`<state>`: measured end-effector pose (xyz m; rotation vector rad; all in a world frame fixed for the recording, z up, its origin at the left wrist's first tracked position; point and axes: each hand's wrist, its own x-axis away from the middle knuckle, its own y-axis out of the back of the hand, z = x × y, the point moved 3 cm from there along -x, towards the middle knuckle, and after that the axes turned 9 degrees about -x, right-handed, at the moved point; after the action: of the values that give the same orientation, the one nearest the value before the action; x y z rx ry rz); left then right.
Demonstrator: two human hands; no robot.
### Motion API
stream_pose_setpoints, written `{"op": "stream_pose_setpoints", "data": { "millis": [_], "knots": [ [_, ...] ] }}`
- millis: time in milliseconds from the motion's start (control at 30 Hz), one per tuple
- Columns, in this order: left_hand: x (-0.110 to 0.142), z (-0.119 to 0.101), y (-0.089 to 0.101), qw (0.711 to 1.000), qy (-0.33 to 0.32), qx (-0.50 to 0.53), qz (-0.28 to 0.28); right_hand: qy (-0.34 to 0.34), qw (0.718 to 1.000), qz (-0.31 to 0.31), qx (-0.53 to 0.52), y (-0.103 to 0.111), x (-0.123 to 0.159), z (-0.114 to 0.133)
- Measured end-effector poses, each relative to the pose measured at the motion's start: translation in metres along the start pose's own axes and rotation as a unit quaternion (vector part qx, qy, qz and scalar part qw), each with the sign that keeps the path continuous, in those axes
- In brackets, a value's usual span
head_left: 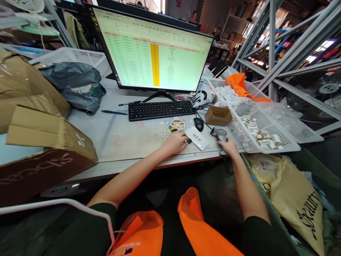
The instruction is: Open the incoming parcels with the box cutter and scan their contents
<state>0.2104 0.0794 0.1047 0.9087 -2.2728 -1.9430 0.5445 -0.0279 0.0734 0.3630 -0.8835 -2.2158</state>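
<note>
My left hand (176, 141) rests on the desk mat with its fingers curled on a small yellow and black object (188, 140) beside a white packet (197, 138). My right hand (227, 144) is wrapped round the handle of a grey barcode scanner (218, 133) near the desk's front edge. A black mouse (198, 124) lies just behind the packet, and a black keyboard (161, 110) lies further back.
A monitor (154, 53) with a green spreadsheet stands behind the keyboard. A small open cardboard box (218, 115) and white baskets (266, 124) of small tubes lie at right. Brown cartons (39, 135) and dark bags (74, 83) crowd the left. A yellow bag (295, 195) sits lower right.
</note>
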Motion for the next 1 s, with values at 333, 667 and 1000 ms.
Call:
{"op": "stream_pose_setpoints", "data": {
  "millis": [333,667,1000],
  "knots": [
    [-0.057,-0.050,-0.061,0.989,0.015,-0.044,0.142,0.000,0.972,-0.026,-0.234,0.006,0.008,-0.022],
    [-0.073,0.009,-0.013,0.933,0.239,0.252,-0.091,-0.057,0.917,-0.004,-0.394,0.014,0.012,-0.023],
    [-0.036,0.064,-0.018,0.611,0.384,0.640,-0.263,-0.009,0.880,0.136,-0.456,0.017,0.100,0.045]
  ]
}}
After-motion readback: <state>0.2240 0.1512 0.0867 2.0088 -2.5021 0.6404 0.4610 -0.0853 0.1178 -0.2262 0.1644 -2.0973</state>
